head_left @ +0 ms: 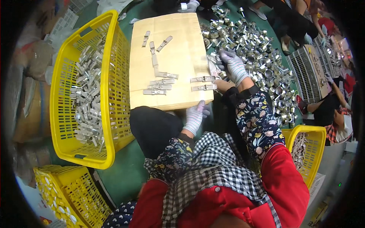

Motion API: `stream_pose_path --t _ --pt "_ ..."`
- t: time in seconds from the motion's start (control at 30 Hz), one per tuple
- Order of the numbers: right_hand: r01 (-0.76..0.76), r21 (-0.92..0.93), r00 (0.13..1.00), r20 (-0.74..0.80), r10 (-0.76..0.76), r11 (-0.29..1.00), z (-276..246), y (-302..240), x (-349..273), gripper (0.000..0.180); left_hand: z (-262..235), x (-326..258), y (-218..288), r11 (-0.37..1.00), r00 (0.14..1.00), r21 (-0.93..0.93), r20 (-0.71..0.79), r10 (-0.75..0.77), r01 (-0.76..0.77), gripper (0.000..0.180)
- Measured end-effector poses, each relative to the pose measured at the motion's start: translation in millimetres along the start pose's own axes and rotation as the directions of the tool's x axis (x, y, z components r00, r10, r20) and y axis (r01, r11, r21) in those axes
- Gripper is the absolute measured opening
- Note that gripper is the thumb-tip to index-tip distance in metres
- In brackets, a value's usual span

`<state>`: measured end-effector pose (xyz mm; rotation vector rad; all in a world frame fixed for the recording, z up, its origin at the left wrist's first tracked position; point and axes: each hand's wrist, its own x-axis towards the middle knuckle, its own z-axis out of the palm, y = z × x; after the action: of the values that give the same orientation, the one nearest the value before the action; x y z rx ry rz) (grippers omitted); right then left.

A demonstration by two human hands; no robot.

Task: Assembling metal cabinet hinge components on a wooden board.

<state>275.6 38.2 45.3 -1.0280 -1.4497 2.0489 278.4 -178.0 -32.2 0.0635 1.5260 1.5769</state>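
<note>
My left hand [194, 117], in a striped grey glove, is at the near edge of a tan cardboard-like work surface [175, 53]. Its thumb stands apart from the fingers, and nothing shows in it. Beyond the right edge my right hand [235, 67], gloved too, reaches beside a heap of shiny metal cup-shaped parts with stems [262, 62]. Blur on its fingers hides whether they hold anything. Several flat metal clips lie on the surface: a clip [203, 87] at the right edge, a clip [154, 92] at the lower left, a clip [164, 43] farther back.
A big yellow basket [110, 87] of metal clips stands at the left. Below it is a yellow crate [85, 190] with yellow-and-white pieces. Another yellow basket [319, 152] is at the lower right. People work at the far right, near a grey crate [304, 72]; another gloved hand [189, 6] shows at the top.
</note>
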Motion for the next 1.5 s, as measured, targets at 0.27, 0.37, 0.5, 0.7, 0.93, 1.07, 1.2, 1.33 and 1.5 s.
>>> stream_pose_path --t 0.27,0.37,0.5,0.7,0.93,1.07,1.2,1.33,1.5 --pt "0.039 -0.379 0.977 0.207 0.043 0.925 6.1 28.7 10.4 0.023 -6.5 -3.5 6.7 0.999 0.999 -0.004 -0.012 -0.045 0.045 0.039" --pt "0.066 -0.492 0.975 0.216 0.048 0.868 4.2 34.8 19.8 0.029 -4.6 -3.4 5.8 0.997 0.997 0.022 -0.018 -0.078 0.078 0.037" --pt "0.069 -0.505 0.962 0.263 0.078 0.861 8.5 43.6 25.9 0.032 -7.6 -0.7 -0.4 0.998 0.998 0.046 -0.033 -0.049 0.050 0.041" --pt "0.016 -0.506 0.969 0.221 0.112 0.862 9.0 45.0 28.6 0.035 -3.5 -3.4 5.4 0.997 0.998 -0.050 -0.014 -0.058 0.058 0.034" --pt "0.009 -0.524 0.976 0.191 0.107 0.852 11.7 44.5 26.7 0.036 -3.8 -8.4 11.6 0.993 0.999 0.110 -0.012 -0.050 0.051 0.041" --pt "-0.013 -0.512 0.977 0.176 0.120 0.859 12.5 44.0 26.4 0.036 -0.8 -8.2 8.1 0.997 1.000 0.069 -0.027 -0.016 0.018 0.042" --pt "-0.021 -0.492 0.978 0.171 0.120 0.870 11.2 47.1 27.7 0.036 -1.1 -8.1 8.1 0.998 1.000 0.062 -0.027 -0.006 0.008 0.041" --pt "0.004 -0.539 0.980 0.171 0.105 0.842 10.4 48.6 29.8 0.035 -2.6 -7.5 7.5 0.999 0.999 0.000 0.000 -0.038 0.038 0.039" --pt "0.016 -0.576 0.979 0.175 0.104 0.818 11.2 50.2 31.5 0.032 -3.8 -5.7 5.4 1.000 1.000 0.019 0.005 -0.025 0.024 0.041"
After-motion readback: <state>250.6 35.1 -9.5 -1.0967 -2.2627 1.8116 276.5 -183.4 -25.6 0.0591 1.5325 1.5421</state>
